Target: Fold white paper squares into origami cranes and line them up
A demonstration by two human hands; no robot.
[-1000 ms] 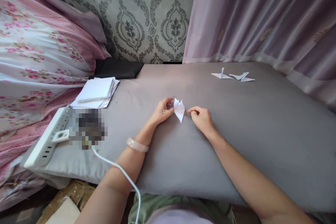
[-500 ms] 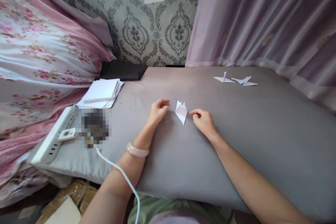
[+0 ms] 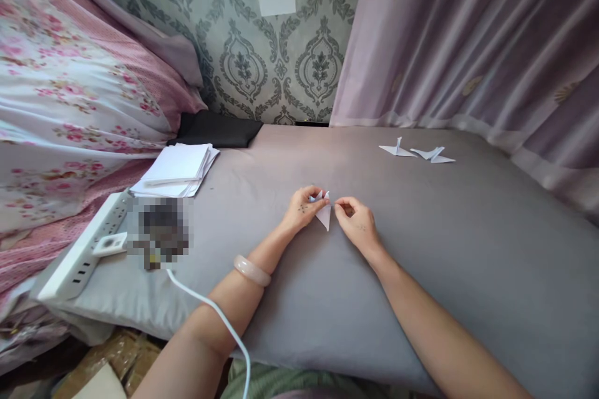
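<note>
Both hands have closed in again: left hand (image 3: 305,207) and right hand (image 3: 356,219) each pinch the folded paper piece (image 3: 324,214) between them, its point aimed toward the person, on the grey mattress (image 3: 468,249).

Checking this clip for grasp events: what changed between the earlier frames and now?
Half a second ago both hands lay beside the folded paper, off it. Now the left hand and right hand have closed in and pinch the folded paper at its top, from either side. The two finished paper figures, the paper stack and the power strip stayed put.
</note>
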